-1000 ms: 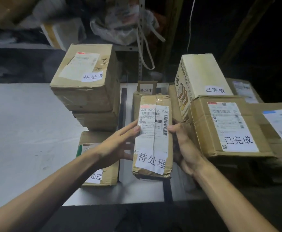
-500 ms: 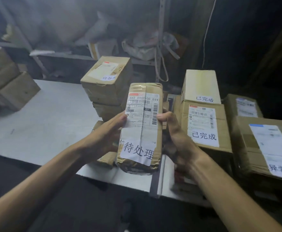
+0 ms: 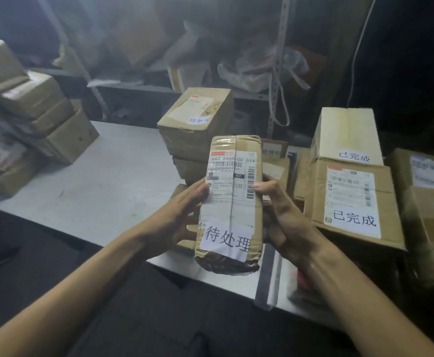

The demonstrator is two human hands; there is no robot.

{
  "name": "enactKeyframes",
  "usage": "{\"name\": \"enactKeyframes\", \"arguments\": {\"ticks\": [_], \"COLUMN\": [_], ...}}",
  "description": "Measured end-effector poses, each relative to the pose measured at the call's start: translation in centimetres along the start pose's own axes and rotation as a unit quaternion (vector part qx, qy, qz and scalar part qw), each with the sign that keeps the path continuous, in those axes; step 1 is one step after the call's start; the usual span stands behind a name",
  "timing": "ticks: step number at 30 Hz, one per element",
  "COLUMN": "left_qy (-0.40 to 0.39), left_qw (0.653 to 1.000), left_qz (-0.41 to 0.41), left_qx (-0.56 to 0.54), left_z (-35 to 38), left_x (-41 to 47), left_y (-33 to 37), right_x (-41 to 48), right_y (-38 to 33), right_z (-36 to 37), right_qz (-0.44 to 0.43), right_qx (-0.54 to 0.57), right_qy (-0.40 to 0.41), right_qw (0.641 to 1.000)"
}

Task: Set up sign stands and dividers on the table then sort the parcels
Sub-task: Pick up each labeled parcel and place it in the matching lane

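The sorting step looks to be in hand, with one parcel up for reading; both hands hold a long taped cardboard parcel (image 3: 230, 202) clear of the bench (image 3: 94, 181), near its front edge, with the label face turned to the camera. The left hand (image 3: 177, 217) grips the parcel's left edge, thumb on the label face and fingers curled behind it; the right hand (image 3: 285, 217) grips the right edge the same way, thumb tip on the barcode side, so neither hand is free. The lower sticker reads 待处理; the same words show on the top box of a brown stack (image 3: 195, 124) just behind the parcel, left of a dark divider strip (image 3: 265, 276) on the bench. Right of that strip stand a white carton (image 3: 347, 132) and a brown box (image 3: 350, 199), both marked 已完成; between the two groups a small cardboard sign stand (image 3: 274, 150) peeks out, its text partly hidden. A separate pile of boxes (image 3: 43, 119) sits blurred at the far left. The next move probably calls for carrying the parcel to the left of the strip and setting it flat with the matching stack; the top of that stack is high, so a lower spot beside it may be steadier.
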State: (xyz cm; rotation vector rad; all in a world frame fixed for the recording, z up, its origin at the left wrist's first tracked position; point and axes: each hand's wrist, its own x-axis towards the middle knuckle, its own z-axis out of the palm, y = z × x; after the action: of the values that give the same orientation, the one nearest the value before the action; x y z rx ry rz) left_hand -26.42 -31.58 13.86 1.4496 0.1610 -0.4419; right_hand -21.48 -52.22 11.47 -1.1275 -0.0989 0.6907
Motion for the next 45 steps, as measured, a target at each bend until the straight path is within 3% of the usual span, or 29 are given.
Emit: {"name": "enactKeyframes", "arguments": {"ticks": [6,11,17,23,28,33,40,45], "left_qy": [-0.022,-0.035,-0.033,0.110,0.170,0.220,0.226,0.188], "left_qw": [0.999,0.997,0.996,0.987,0.973,0.938,0.919,0.906], "left_qz": [-0.033,-0.063,-0.076,-0.038,-0.019,-0.022,-0.049,-0.092], "left_qx": [-0.004,-0.019,-0.011,0.110,0.153,0.267,0.319,0.368], "left_z": [-6.3,-12.9,-18.0,-18.3,-18.0,-18.2,-16.7,-15.3], "left_x": [1.9,2.9,3.7,4.2,4.4,5.4,6.3,7.3], "left_y": [-1.5,-2.5,-3.3,-4.1,-4.6,-4.9,-4.2,-4.1], "right_x": [4.1,8.9,12.6,14.2,14.9,15.1,15.6,16.1], "right_y": [2.7,4.9,7.1,8.4,8.4,7.7,7.4,7.5], "right_z": [2.7,6.0,9.6,11.5,12.6,13.1,12.2,11.2], "right_qz": [0.005,0.070,0.091,0.088,0.066,0.007,-0.010,0.020], "right_qx": [-0.021,-0.027,-0.024,-0.058,-0.139,-0.283,-0.436,-0.425], "right_qy": [0.037,0.064,0.098,0.152,0.184,0.220,0.250,0.246], "right_qw": [0.999,0.995,0.991,0.983,0.971,0.933,0.864,0.871]}}
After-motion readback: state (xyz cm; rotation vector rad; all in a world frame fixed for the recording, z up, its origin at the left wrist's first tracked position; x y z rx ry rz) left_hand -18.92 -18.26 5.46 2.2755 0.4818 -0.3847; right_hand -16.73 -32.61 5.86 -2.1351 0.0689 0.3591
